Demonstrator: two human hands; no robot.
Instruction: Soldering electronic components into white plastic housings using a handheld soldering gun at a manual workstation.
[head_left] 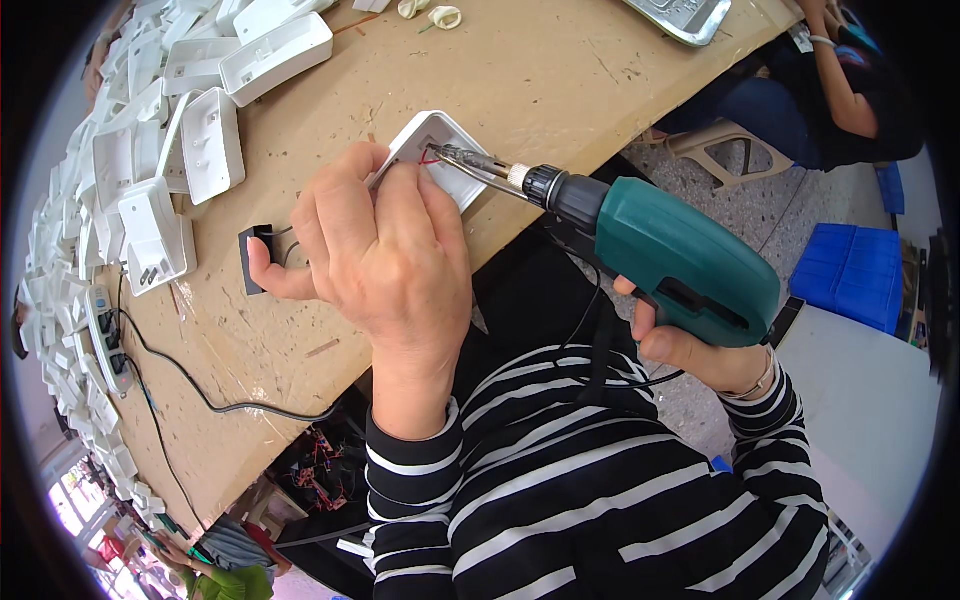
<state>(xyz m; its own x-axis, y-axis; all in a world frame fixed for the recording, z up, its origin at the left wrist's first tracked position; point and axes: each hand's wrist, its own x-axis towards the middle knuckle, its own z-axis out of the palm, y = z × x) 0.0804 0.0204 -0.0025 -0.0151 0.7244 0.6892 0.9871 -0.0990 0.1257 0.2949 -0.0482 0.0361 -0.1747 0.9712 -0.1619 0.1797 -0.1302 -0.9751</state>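
My left hand (385, 245) is closed on a small white plastic case (452, 128) at the table's near edge, its fingers curled over the rim and reaching inside. A short red wire (428, 157) shows in the case by the fingertips; what they pinch there is hidden. In my right hand (690, 350) is a green soldering gun (690, 260), gripped by its handle. The gun's metal tip points left into the case, close to the red wire. Beside my left thumb stands a small black box (256, 260) with a thin black wire.
Many white plastic cases (210, 145) are heaped along the table's left side. A power strip (108, 340) with black cables lies near them. A metal tray (690, 15) sits at the far right edge. Blue bins (850, 275), a stool (735, 155) and a seated person are at right.
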